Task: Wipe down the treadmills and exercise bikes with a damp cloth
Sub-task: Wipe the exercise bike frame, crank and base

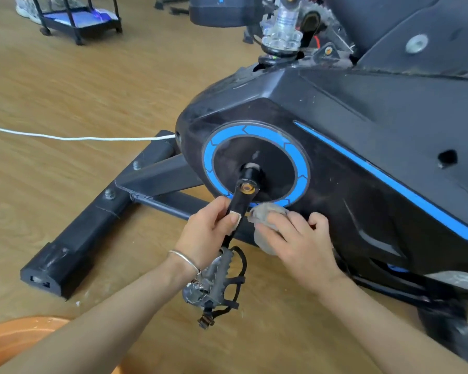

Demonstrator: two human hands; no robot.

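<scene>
From the head view, the person is crouching beside the black exercise bike [335, 147], which is standing on the wooden floor [65, 85]. The left hand [208, 233] is gripping the crank arm [238, 203] partway down, fingers curling round it and the thumb lying across its front, with a thin silver bracelet [184, 259] sitting at the wrist. The metal pedal [219, 279] is hanging at the low end of the crank, its strap dangling beneath. The right hand [300, 238] is pressing a bunched grey cloth [265, 211] against the bike's side housing, just under the blue ring [254, 130] around the crank hub; the fingers are lying fairly flat over the cloth and the thumb is resting apart on the housing. The cloth is sitting just beside the crank arm, between the two hands. A clear water bottle [285, 20] is standing in the holder on top of the frame. A white cord [79, 138] is running across the floor to the front of the bike, above the black stabiliser bar [73, 249]. The rim of an orange basin [19, 338] is showing at the lower left corner, and a black wheeled cart [79, 22] is standing far off, with a shoe [25, 9] behind it.
</scene>
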